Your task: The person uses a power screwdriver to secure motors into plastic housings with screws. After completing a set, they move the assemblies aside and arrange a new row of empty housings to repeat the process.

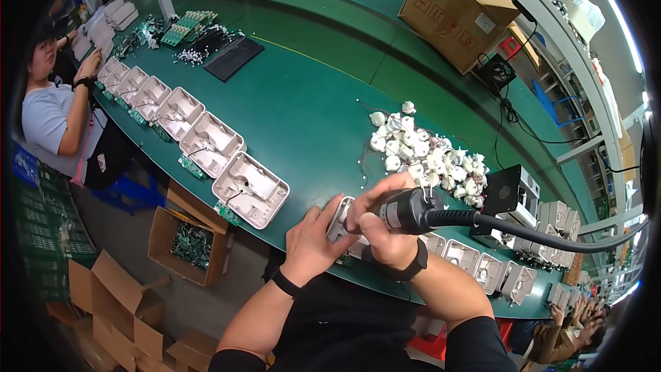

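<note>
My right hand (387, 238) is wrapped round a black electric screwdriver (413, 208), whose thick cable runs off to the right. My left hand (313, 238) grips a light-coloured plastic housing (337, 218) at the table's near edge, its fingers along the left side. The screwdriver is over that housing; its tip and most of the housing are hidden behind my hands. To the left, an open housing (252, 191) lies with a wire inside and a green circuit board (226, 213) beside it.
Several similar housings run along the near edge both ways. A heap of small white motor-like parts (420, 148) lies beyond my hands on the green table (303, 117). A black box-shaped device (504, 189) stands right. A co-worker (58, 110) sits far left; open cartons (189, 244) stand below.
</note>
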Action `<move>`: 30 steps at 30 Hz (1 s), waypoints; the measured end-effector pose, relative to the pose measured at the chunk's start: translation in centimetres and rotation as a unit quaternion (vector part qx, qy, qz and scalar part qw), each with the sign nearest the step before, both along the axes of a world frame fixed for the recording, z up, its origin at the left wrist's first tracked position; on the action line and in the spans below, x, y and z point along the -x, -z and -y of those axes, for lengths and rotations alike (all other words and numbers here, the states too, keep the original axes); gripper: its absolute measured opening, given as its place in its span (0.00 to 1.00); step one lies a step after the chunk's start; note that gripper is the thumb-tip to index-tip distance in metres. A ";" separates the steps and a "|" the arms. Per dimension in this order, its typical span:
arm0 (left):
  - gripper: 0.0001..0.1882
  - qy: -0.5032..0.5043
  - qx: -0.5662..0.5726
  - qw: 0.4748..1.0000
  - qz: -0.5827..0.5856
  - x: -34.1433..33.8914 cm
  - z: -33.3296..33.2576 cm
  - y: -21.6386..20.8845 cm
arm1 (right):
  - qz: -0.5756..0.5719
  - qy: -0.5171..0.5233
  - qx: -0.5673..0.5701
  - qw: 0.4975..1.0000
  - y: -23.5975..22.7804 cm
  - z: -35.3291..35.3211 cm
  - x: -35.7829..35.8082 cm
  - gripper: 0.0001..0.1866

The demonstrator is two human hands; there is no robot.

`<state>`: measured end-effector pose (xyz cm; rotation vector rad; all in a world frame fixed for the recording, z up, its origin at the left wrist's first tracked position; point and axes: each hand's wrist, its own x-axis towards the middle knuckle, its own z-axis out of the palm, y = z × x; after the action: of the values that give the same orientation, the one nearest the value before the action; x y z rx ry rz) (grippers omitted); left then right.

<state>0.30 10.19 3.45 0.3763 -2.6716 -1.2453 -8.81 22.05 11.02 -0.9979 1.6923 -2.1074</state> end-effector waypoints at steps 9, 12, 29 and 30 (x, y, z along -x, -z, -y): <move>0.40 -0.001 0.000 1.000 0.003 -0.2 0.1 0.3 | -0.020 0.023 -0.045 0.999 1.5 0.0 0.2 0.20; 0.38 -0.006 -0.002 1.000 0.007 0.1 0.2 0.0 | 0.021 0.033 -0.019 0.999 0.9 0.4 -0.2 0.20; 0.28 0.050 -0.026 0.997 0.044 0.1 1.0 2.0 | -0.085 0.162 -0.019 0.983 -0.9 1.0 -0.6 0.20; 0.30 0.045 -0.033 0.998 0.035 0.5 1.2 2.4 | -0.094 0.178 0.006 0.979 -0.9 0.9 -0.6 0.20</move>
<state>-0.21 9.03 1.07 0.3184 -2.7388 -1.3746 -8.23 21.11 11.94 -0.9837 2.0875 -2.3015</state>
